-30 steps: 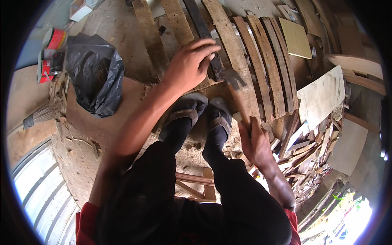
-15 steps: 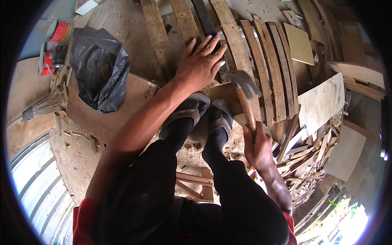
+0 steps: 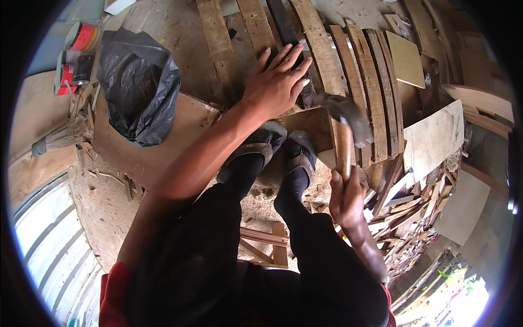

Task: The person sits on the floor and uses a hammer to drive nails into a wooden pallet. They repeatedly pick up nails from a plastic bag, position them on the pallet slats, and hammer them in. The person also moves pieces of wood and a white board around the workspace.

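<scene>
My left hand [image 3: 275, 84] lies with fingers spread over a dark narrow wooden strip [image 3: 281, 23], its fingertips pointing away from me. In my right hand [image 3: 348, 200] is a hammer [image 3: 343, 143], gripped by its wooden handle. The hammer's dark head, smeared by motion, hangs above the planks to the right of my left hand. Under it runs a long weathered plank [image 3: 317, 44]. Whether a nail sits beneath my left hand, I cannot tell.
More planks [image 3: 366, 82] lie side by side on the right, near a pale board [image 3: 435, 139]. Left of my arm stands a black plastic bag [image 3: 163, 109] with its mouth open, near red cans [image 3: 81, 37] and a stick broom [image 3: 60, 139]. Wood scraps [image 3: 406, 212] are heaped at right.
The hammer head has swung to the right and seems higher, its handle now more upright. My left hand stays on the dark strip. The whole view has shifted slightly.
</scene>
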Tool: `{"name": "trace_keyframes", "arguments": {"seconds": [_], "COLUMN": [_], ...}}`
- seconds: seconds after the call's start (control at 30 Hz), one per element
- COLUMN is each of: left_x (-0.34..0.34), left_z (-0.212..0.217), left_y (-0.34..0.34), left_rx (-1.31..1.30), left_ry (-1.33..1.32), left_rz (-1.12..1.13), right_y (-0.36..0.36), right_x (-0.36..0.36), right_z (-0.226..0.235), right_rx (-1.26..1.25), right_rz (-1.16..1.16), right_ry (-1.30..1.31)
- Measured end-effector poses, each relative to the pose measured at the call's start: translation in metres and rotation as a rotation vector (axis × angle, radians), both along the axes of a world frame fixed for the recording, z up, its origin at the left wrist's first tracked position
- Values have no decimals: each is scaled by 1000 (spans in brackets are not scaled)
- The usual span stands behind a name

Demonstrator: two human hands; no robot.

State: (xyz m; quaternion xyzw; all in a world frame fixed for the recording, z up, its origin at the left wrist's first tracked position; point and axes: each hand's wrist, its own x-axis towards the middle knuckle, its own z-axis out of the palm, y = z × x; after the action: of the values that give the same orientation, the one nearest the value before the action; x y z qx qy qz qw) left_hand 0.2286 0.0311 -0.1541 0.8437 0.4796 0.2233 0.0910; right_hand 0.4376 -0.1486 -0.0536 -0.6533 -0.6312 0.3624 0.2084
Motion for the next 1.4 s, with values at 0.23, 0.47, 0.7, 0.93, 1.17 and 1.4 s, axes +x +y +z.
{"name": "trace_keyframes", "arguments": {"seconds": [0.23, 0.47, 0.7, 0.93, 1.17, 1.4], "left_x": [0, 2, -1, 1, -2, 0], "left_z": [-2, 1, 2, -1, 1, -4], "left_y": [4, 4, 2, 1, 2, 1], "left_rx": [30, 78, 60, 27, 61, 58], "left_ry": [12, -13, -21, 13, -9, 19], "left_rz": [7, 1, -14, -3, -18, 1], "right_y": [-2, 2, 4, 10, -6, 1], "right_x": [5, 3, 6, -4, 9, -4], "right_z": [-40, 7, -23, -10, -6, -27], "right_rx": [184, -118, 387, -195, 249, -131], "right_rz": [76, 1, 144, -14, 123, -10], "right_ry": [5, -53, 178, 1, 154, 13]}}
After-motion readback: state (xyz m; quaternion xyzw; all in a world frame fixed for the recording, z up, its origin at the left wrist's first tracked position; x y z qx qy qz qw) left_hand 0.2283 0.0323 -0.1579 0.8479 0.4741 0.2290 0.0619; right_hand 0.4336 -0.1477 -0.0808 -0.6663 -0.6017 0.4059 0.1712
